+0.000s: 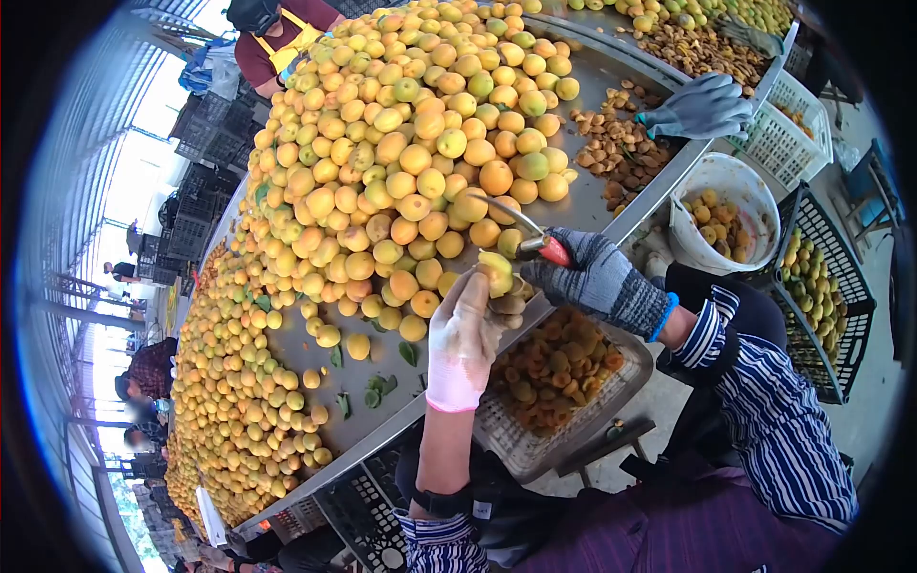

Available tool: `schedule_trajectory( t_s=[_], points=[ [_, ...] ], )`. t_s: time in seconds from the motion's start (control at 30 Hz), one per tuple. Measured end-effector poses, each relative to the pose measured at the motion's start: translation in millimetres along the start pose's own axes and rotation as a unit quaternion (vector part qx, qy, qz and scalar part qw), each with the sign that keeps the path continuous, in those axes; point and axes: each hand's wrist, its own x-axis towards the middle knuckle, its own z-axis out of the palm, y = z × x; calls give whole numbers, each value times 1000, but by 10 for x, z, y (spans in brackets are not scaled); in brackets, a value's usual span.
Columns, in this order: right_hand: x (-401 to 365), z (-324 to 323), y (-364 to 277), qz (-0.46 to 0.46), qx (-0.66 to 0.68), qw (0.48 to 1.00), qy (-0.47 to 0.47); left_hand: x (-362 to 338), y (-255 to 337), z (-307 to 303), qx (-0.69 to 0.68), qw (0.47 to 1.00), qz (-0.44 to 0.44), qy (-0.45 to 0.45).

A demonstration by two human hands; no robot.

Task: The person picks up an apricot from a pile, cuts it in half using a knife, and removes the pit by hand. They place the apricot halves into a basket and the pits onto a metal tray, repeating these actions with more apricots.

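Note:
My left hand point(465, 334), in a white and pink glove, pinches a yellow-green apricot point(496, 273) that looks cut open. Close beside it, my right hand point(604, 283) wears a grey knit glove with a blue cuff. Its fingers are wrapped round the red handle of a curved knife point(555, 251), whose thin blade points up and left over the fruit pile. Both hands are above the near edge of the metal table point(382, 420). Just beyond them rises a large heap of whole apricots point(382, 191). Below sits a basket point(516, 449) of cut apricot halves.
At the right stand a white bucket point(683, 224) with fruit inside and a black crate point(860, 325) of greenish fruit. Brown pits point(611, 143) and a grey glove point(702, 107) lie near the table's right edge. A person point(287, 33) stands across the table.

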Motion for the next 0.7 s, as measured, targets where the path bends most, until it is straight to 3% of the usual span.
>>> schedule_trajectory(
  t_s=[0.07,0.13,0.17,0.27,0.37,0.5,0.63,0.7],
  points=[
    [-4,-20,-130,55,27,998,-10,-19,11,46,59,998,14,23],
    [13,-30,-175,110,54,992,-20,-16,13,74,218,972,76,36],
    [18,-32,-176,144,80,986,-17,-11,1,85,218,972,76,35],
    [18,-24,-180,174,96,980,-19,2,-53,123,482,826,282,80],
    [37,2,-5,182,132,974,-23,-20,-112,160,492,806,318,91],
    [-6,-44,-78,235,210,948,-48,-6,-94,138,499,795,337,71],
    [13,-33,-41,208,209,955,-32,28,-101,98,485,817,312,35],
    [-12,-27,-87,186,208,960,-32,36,-131,123,390,882,256,62]
  ],
)
